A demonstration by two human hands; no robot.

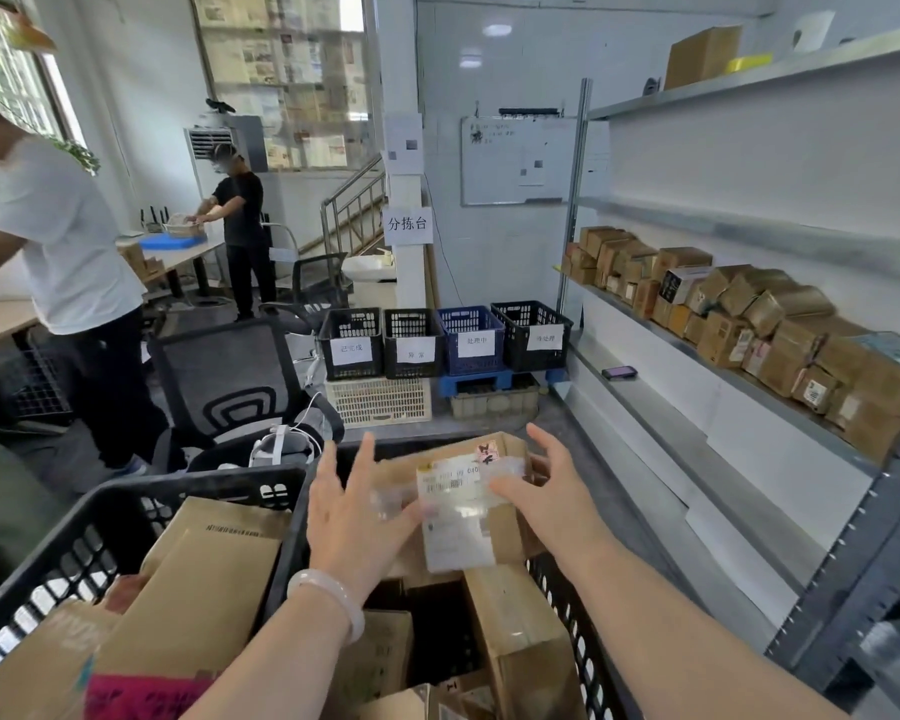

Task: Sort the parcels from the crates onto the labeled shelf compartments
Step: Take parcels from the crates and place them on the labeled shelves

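Your left hand (354,517) and your right hand (546,491) are both in the lower middle of the frame. Each one has the fingers spread wide, one on each side of a brown parcel (463,532) with a white shipping label. The left hand is at the parcel's left edge, and the right thumb lies over the label. I cannot tell whether the hands really grip the parcel, because the fingertips there are blurred. The parcel is on top of other cardboard boxes inside a black crate (567,589) at the bottom centre. A second black crate (126,491) stands just beside it at the lower left and holds flat brown envelopes (214,589). On your left wrist there is a pale bracelet (328,597). At the right of the frame a metal shelf (671,423) carries a long row of small parcels (739,309) on its middle level, and a phone (619,372) lies on the level below. In the centre four labelled baskets (414,345) stand in a line, three black and one blue.
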